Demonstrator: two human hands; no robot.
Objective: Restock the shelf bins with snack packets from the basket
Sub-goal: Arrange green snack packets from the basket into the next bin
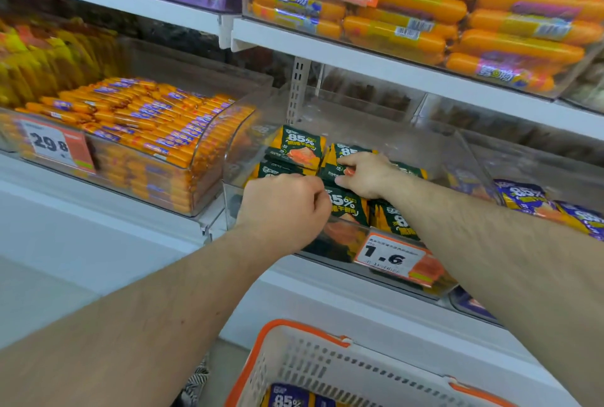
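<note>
Green snack packets (299,148) fill the clear bin (470,158) at frame centre; the right hand (366,174) pinches one with curled fingers, the left hand (284,207) curls around another just beside it; the basket (313,370) sits bottom centre

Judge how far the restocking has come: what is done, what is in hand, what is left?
Done: green packets already lie in the clear bin. In hand: both the left hand and right hand are in that bin, on the green packets. Left: purple packets remain in the basket.
</note>
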